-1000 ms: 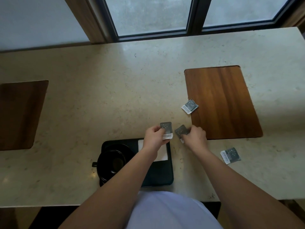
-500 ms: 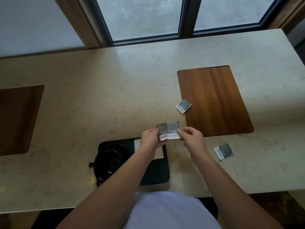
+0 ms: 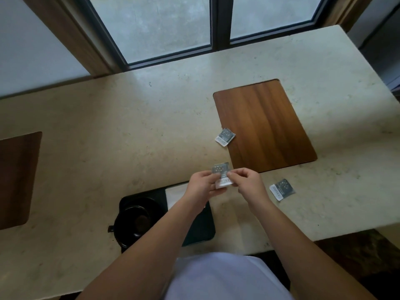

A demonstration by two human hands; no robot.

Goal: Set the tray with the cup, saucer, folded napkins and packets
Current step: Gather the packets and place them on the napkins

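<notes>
While both hands meet above the beige stone counter (image 3: 151,126), left hand (image 3: 202,187) and right hand (image 3: 246,182) pinching grey-and-white paper packets (image 3: 221,175) over the black rectangular tray's (image 3: 201,230) far right corner, their number unclear, two more packets on the counter, one (image 3: 224,137) at the wooden inlay's (image 3: 264,124) left edge, one (image 3: 281,189) near the front edge.

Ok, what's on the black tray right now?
The tray holds a black cup and a white napkin. The left arm covers part of the napkin; the saucer isn't clearly visible under the cup.
</notes>
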